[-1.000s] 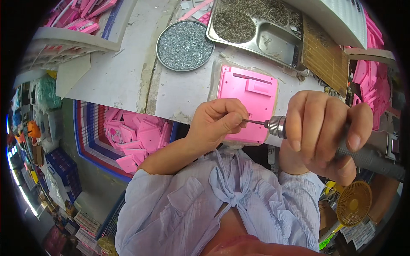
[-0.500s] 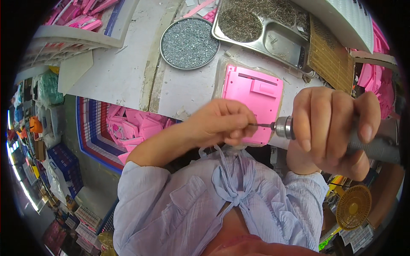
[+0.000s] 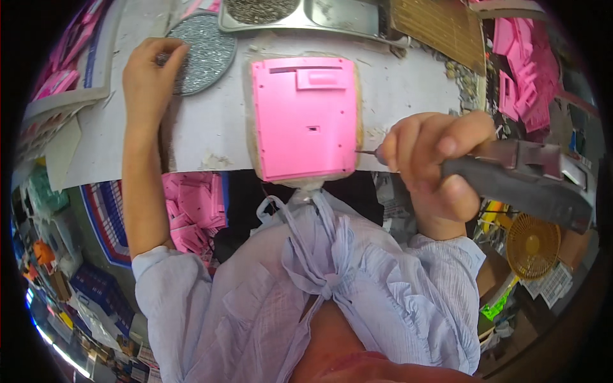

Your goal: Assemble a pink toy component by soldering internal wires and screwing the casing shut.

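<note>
From the head camera, the person's right hand (image 3: 429,167) is wrapped tight around the dark grey body of an electric screwdriver (image 3: 520,182), held sideways so its thin bit (image 3: 366,152) points left and meets the right edge of a pink plastic panel (image 3: 304,117). The panel lies flat on a tan pad near the front edge of the white worktable (image 3: 408,89), directly ahead of the person's chest.

The left hand (image 3: 148,71) reaches far up and to the left — its fingertips pinched narrow over a round dish of small silvery screws (image 3: 207,48); whether a screw sits between them cannot be told. A steel tray (image 3: 332,16) with more small dark parts stands behind the panel at the top rim. Below the table's edge on the left lies a heap of pink parts (image 3: 188,207), and a small yellow fan (image 3: 531,246) sits at lower right.
</note>
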Motion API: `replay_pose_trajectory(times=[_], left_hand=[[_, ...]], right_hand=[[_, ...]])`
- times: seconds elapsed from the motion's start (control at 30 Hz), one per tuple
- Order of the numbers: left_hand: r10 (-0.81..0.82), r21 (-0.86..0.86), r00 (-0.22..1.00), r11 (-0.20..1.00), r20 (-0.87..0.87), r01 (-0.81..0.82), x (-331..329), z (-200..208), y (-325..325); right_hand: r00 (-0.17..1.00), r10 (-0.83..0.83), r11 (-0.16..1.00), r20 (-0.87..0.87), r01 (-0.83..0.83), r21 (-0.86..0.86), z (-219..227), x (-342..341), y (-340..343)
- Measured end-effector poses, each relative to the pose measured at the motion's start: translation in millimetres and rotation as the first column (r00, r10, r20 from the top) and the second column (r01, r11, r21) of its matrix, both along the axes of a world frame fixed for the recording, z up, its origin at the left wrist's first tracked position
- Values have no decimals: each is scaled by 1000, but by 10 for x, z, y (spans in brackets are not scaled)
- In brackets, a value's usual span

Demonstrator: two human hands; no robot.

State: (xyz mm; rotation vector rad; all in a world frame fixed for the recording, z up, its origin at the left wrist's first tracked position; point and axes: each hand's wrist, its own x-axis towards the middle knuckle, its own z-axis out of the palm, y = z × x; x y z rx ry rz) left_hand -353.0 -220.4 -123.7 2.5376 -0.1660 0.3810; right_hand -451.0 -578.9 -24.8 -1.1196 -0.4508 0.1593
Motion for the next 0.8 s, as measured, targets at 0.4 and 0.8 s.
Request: replay_pose_trajectory(times=[0.4, 0.8], left_hand=[[79, 219, 994, 971, 72, -93, -10, -110, 7], [-613, -207, 780, 753, 125, 625, -1045, 320, -1078]], right_hand=[[999, -12, 997, -44, 8, -82, -183, -339, -65], [998, 58, 993, 37, -54, -103, -276, -304, -60]])
